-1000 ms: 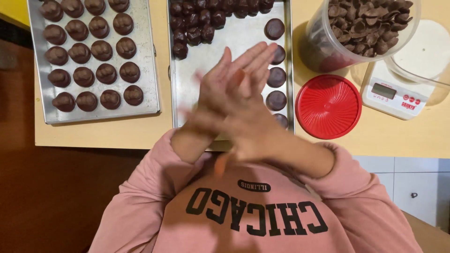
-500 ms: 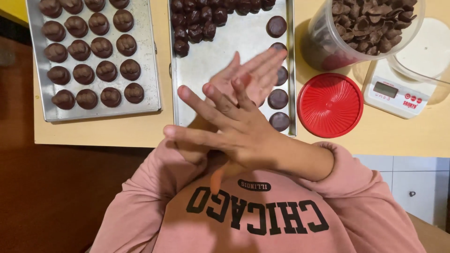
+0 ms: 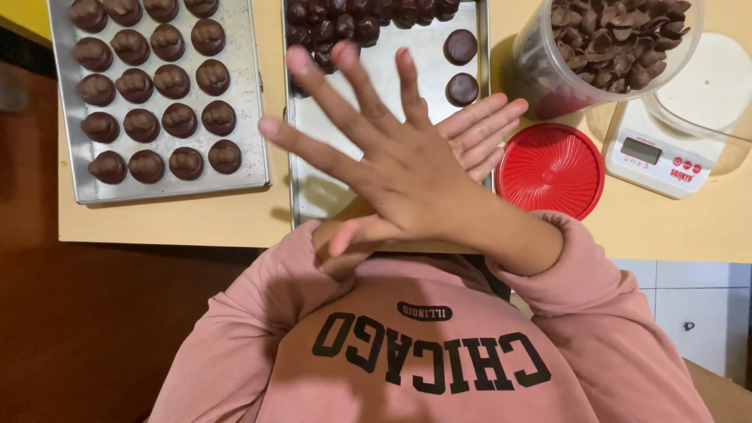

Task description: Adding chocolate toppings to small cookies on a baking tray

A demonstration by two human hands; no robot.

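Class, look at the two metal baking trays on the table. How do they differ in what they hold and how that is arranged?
The left tray holds light brown chocolate mounds in neat rows that fill it. The middle tray has darker pieces heaped at its far end, two round dark ones set apart, and much bare metal. The crossed hands, right hand over left hand, partly cover the middle tray only. Both are shallow, rectangular, silver trays.

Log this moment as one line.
right hand crossed flat over left hand, fingers spread | above: middle baking tray | between palms: hidden | nearby: red lid
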